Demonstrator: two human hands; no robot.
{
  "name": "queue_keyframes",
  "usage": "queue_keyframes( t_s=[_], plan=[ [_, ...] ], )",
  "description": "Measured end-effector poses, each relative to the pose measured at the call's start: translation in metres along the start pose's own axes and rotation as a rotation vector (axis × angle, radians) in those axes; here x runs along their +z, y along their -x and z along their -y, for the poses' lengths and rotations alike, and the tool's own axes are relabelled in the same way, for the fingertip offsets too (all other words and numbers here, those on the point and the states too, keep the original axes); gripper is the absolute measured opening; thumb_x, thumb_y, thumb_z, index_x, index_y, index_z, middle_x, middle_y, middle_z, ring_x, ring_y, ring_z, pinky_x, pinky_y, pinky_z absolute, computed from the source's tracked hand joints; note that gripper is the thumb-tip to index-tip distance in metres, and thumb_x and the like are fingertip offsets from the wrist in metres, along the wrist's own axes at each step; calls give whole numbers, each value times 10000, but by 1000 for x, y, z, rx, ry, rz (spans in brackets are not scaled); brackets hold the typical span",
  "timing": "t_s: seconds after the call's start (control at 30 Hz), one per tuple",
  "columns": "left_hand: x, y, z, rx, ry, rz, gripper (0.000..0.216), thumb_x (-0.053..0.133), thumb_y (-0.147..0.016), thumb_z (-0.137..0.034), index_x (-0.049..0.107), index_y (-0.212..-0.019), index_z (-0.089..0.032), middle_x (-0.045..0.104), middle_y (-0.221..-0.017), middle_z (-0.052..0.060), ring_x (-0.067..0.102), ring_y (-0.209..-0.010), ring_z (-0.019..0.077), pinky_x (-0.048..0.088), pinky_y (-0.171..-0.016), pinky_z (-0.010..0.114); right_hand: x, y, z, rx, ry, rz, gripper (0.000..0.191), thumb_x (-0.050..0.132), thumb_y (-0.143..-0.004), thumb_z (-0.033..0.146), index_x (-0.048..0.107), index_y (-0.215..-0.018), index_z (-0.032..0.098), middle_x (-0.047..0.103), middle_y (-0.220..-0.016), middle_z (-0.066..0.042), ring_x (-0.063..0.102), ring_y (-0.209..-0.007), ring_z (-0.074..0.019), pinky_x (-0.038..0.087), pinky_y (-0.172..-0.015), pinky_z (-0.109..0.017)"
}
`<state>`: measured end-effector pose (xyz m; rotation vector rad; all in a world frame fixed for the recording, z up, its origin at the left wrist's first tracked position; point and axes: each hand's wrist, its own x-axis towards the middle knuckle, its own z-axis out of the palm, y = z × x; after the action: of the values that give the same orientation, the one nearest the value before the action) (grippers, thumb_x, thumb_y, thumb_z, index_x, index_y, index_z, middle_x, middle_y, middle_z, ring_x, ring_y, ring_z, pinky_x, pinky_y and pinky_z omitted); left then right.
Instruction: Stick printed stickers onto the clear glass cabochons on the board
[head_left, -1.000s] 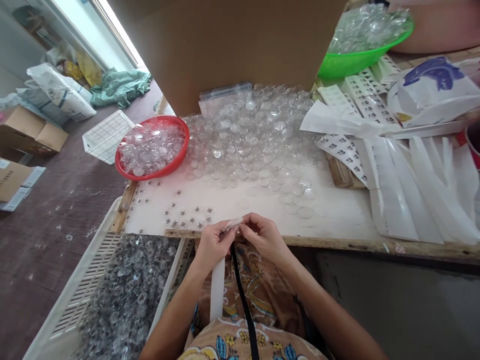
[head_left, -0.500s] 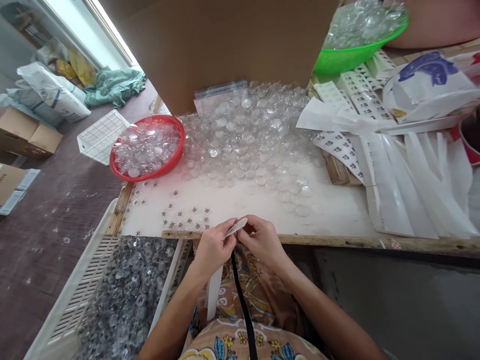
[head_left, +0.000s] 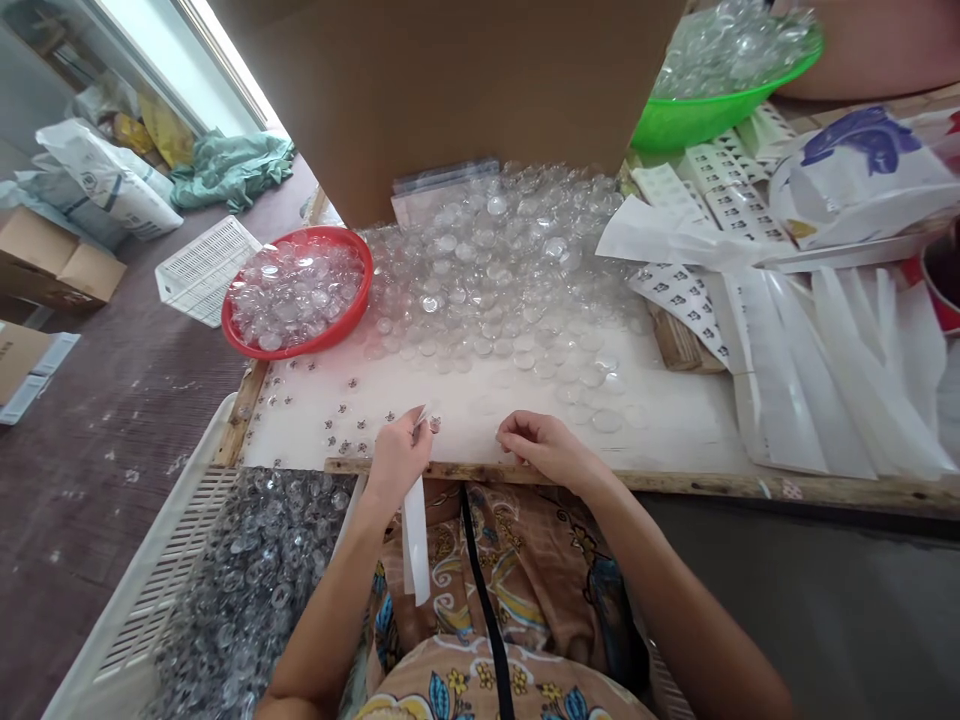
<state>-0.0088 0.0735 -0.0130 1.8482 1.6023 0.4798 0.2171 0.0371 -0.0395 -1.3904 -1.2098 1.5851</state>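
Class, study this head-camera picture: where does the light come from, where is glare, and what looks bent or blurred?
Head view: daylight enters through the bright opening at upper left, blown out white; the clear domes carry small glints; shadows by the left hand are soft; the opening's frame leans, a wide-lens bend; no clear blur.

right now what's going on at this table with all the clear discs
A person sits at a white board. The left hand pinches a white paper strip that hangs over the lap, beside small marked discs. The right hand rests curled near the board's front edge; whether it holds anything is unclear. Clear discs are heaped behind.
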Motion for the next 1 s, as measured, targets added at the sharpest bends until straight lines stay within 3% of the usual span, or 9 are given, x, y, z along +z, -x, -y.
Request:
queue_keyframes(
  t_s=[0.13, 0.23, 0.37, 0.5, 0.6, 0.73, 0.87, 1.0],
  plan=[
    [-4, -12, 0, -11, -187, 65, 269, 522, -867, -240, 707, -1051, -172, 757, -838, 87, 684, -743, 230, 486, -704, 295, -13, -12, 4, 146, 49, 114, 151, 599, -716, 322, 606, -701, 172, 586, -632, 20, 398, -454, -67, 282, -407, -200],
    [-7, -13, 0, -23, -173, 62, 270, 557, -856, -271, 705, -1052, -159, 752, -820, 88, 677, -733, 233, 488, -716, 307, -23, -15, 7, 218, 149, 96, 122, 600, -705, 282, 636, -675, 169, 628, -634, 8, 387, -437, -66, 305, -413, -206],
    [-13, -4, 5, -120, 127, 64, 353, 530, -892, -394, 680, -1087, -142, 720, -774, 62, 568, -475, 152, 454, -512, 272, -41, -9, 2, 214, 366, 31, 140, 572, -743, 258, 666, -680, 175, 675, -650, -16, 465, -460, -100, 363, -457, -233],
    [-17, 11, 8, -126, 485, 29, 393, 543, -907, -468, 680, -1062, -134, 680, -756, 41, 487, -424, 84, 397, -476, 232, -44, 2, -1, 53, 615, -159, 143, 548, -785, 229, 678, -740, 191, 694, -693, -20, 566, -549, -136, 397, -557, -258],
    [-15, 22, 3, -148, 750, 37, 401, 523, -924, -475, 682, -1080, -142, 672, -788, 43, 481, -441, 67, 336, -444, 216, -27, 7, 6, -108, 604, -214, 141, 547, -814, 244, 680, -812, 201, 705, -770, -28, 602, -657, -159, 413, -616, -266],
    [-3, 32, -10, -202, 1036, 16, 391, 505, -928, -463, 688, -1093, -160, 690, -891, 68, 491, -467, 66, 327, -439, 214, 16, 14, 20, -210, 380, -118, 152, 564, -851, 317, 656, -893, 203, 693, -799, -22, 595, -674, -154, 440, -638, -270],
    [9, 34, -21, -246, 1178, -115, 365, 560, -885, -469, 723, -1007, -166, 696, -940, 81, 599, -722, 138, 469, -652, 231, 58, 21, 22, -211, 93, 53, 198, 609, -840, 359, 601, -964, 204, 683, -858, -22, 611, -736, -158, 474, -664, -277],
    [13, 38, -22, -216, 1120, -279, 366, 588, -872, -498, 731, -1012, -191, 674, -1065, 72, 589, -910, 167, 473, -789, 245, 76, 23, 15, -186, -116, 134, 230, 586, -858, 406, 567, -950, 197, 652, -838, -20, 605, -741, -155, 487, -657, -280]
  ],
)
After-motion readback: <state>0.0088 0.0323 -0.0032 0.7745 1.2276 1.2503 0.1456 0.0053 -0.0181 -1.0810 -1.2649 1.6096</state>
